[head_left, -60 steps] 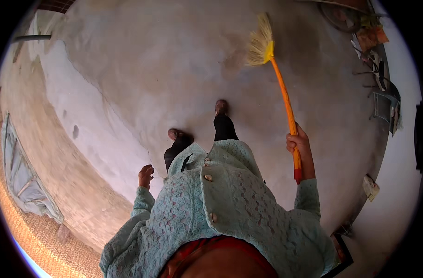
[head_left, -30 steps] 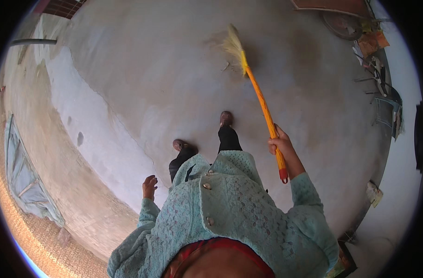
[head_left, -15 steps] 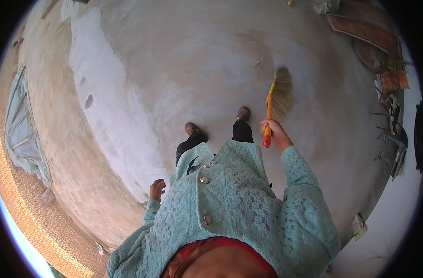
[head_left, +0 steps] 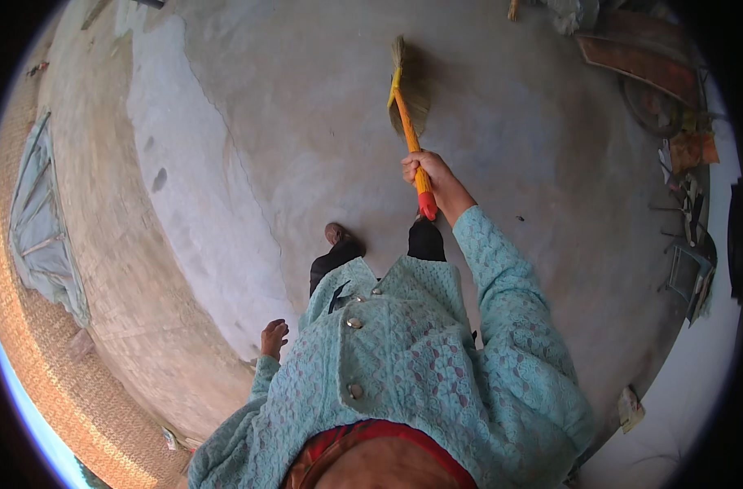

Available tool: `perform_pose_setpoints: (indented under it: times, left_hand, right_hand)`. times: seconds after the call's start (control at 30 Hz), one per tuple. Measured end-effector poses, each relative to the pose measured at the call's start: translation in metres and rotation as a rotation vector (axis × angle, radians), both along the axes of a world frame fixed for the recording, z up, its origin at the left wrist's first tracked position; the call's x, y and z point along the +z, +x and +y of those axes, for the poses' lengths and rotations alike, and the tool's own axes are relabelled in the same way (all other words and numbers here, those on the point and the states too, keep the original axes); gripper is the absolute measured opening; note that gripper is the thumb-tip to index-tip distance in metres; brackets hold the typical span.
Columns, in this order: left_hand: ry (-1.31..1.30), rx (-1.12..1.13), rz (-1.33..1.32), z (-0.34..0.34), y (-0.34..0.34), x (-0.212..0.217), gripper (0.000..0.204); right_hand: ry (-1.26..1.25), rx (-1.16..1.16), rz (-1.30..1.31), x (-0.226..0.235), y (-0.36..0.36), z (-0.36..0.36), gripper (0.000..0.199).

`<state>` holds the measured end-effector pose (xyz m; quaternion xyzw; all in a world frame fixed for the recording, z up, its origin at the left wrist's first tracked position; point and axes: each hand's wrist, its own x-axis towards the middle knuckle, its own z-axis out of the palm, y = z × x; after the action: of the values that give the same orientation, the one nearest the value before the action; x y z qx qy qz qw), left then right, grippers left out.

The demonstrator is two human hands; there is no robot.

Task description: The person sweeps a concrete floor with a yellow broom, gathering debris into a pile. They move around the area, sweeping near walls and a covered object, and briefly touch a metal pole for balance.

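One orange-handled, straw-bristled broom (head_left: 410, 122)

Single head-worn fisheye view, straight down over torso onto concrete floor (head_left: 323, 122).

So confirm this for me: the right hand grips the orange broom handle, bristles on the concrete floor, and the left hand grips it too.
Wrong on the left hand: it hangs empty at the side. The head view shows only the right hand gripping the broom, bristles on the floor.
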<state>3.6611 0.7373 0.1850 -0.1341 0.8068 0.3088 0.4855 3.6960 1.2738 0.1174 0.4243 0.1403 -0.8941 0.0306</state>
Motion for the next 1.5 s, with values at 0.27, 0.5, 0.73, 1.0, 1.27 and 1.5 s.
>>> perform_pose_setpoints:
  times: [0.27, 0.5, 0.73, 1.0, 1.27, 1.5]
  left_hand:
    - [-0.006, 0.173, 0.007, 0.036, -0.024, -0.018, 0.035]
    - [-0.032, 0.133, 0.013, 0.076, -0.007, -0.002, 0.036]
    - [-0.024, 0.126, 0.075, 0.097, 0.028, 0.031, 0.033]
    - [-0.018, 0.236, 0.008, 0.046, 0.046, -0.077, 0.027]
    - [0.208, 0.23, -0.047, 0.216, -0.118, -0.097, 0.035]
    - [0.264, 0.126, 0.063, 0.265, -0.203, -0.088, 0.038]
  right_hand:
    - [0.213, -0.018, 0.021, 0.091, 0.102, 0.015, 0.033]
    - [0.484, 0.123, -0.324, 0.129, 0.19, 0.061, 0.032]
    - [0.52, 0.349, -0.271, 0.057, 0.129, 0.125, 0.008]
    - [0.286, 0.357, -0.037, 0.023, 0.02, 0.105, 0.007]
    - [0.15, -0.008, -0.131, 0.154, 0.067, 0.143, 0.041]
    - [0.446, -0.075, -0.349, 0.168, 0.117, 0.193, 0.037]
